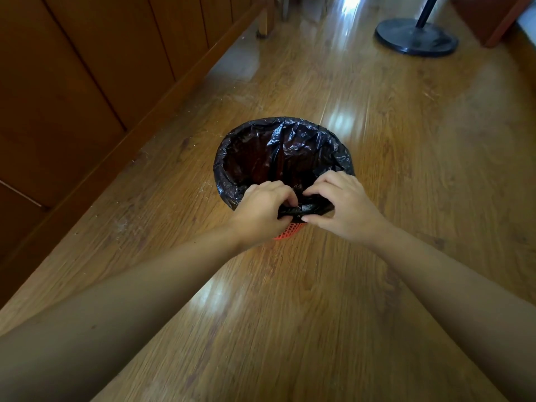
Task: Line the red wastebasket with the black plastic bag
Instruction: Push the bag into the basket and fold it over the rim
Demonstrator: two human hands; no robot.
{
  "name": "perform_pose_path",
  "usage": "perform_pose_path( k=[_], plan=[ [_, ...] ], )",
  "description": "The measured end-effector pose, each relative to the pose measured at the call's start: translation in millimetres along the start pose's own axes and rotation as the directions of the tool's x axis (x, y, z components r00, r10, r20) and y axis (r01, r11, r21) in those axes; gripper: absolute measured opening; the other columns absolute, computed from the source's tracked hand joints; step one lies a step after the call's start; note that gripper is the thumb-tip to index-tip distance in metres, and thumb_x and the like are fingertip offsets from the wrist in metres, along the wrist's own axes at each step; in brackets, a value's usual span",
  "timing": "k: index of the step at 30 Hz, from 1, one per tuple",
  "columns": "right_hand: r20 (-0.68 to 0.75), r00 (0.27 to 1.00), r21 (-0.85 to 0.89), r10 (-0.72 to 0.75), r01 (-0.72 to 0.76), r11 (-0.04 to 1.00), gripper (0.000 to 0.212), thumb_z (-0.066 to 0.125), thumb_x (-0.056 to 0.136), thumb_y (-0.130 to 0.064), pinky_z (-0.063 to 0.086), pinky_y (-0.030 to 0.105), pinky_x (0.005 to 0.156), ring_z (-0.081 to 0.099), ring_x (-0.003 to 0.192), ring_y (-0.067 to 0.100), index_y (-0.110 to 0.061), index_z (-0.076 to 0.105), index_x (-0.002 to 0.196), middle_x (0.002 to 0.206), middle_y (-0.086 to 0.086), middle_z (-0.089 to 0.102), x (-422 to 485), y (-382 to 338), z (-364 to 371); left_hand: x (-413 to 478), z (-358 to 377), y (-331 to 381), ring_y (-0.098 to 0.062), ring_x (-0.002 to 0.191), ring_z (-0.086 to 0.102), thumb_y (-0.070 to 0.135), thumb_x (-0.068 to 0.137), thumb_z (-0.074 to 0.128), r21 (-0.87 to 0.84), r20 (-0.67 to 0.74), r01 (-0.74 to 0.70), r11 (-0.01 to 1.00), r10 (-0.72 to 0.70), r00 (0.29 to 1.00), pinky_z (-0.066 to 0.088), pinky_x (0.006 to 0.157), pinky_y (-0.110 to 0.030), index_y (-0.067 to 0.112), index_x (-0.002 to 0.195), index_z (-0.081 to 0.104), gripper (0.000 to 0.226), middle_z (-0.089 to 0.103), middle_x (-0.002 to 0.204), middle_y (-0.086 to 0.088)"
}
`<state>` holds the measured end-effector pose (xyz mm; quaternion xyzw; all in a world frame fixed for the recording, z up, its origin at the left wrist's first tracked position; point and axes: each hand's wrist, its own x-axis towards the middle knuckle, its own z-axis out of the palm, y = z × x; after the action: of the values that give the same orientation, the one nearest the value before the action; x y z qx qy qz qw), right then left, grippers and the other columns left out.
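Note:
The red wastebasket (290, 231) stands on the wooden floor; only a small patch of its red mesh wall shows under my hands. The black plastic bag (278, 146) sits inside it, with its edge folded out over the rim all the way round. At the near side of the rim, my left hand (261, 210) and my right hand (342, 207) both pinch a bunched, twisted piece of the bag's edge between them. The basket's inside looks dark and empty.
A wood-panelled wall with a skirting board (121, 158) runs along the left. A round black stand base (416, 37) with a pole sits at the far right. A wooden furniture leg (262, 27) stands at the far end. Glossy floor surrounds the basket.

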<state>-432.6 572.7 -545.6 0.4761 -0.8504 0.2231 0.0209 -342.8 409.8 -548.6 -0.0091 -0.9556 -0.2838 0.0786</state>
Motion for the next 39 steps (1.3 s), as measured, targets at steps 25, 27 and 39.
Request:
perform_pose_path(
  k=[25,27,39],
  plan=[
    [-0.034,0.999,0.048,0.016,-0.014,0.999,0.009,0.069,0.078,-0.018,0.036,0.033,0.082,0.051,0.082,0.016,-0.013,0.066,0.085,0.084,0.0,0.059,4,-12,10,4,-10,-8,-0.015,0.09,0.048,0.022,0.08,0.061,0.146,0.037,-0.115,0.983,0.111,0.993,0.028,0.083,-0.027,0.019,0.09,0.057,0.01,0.058,0.091,0.003],
    [-0.033,0.999,0.033,0.01,-0.009,0.999,0.008,0.068,0.079,-0.017,0.037,0.034,0.082,0.052,0.081,0.017,-0.012,0.067,0.084,0.083,0.001,0.06,3,-11,10,4,-6,-8,-0.015,0.09,0.05,0.02,0.081,0.059,0.142,0.038,-0.094,0.985,0.09,0.995,0.029,0.083,-0.027,0.019,0.089,0.058,0.008,0.059,0.09,0.003],
    [-0.054,0.999,-0.066,0.001,-0.005,0.998,0.008,0.068,0.076,-0.013,0.034,0.034,0.082,0.053,0.081,0.02,-0.011,0.066,0.084,0.083,0.003,0.06,4,-6,13,6,-1,-8,-0.017,0.088,0.053,0.006,0.078,0.056,0.125,-0.026,-0.016,0.992,0.02,0.999,0.028,0.081,-0.031,0.017,0.086,0.061,0.014,0.062,0.089,0.002]
  ],
)
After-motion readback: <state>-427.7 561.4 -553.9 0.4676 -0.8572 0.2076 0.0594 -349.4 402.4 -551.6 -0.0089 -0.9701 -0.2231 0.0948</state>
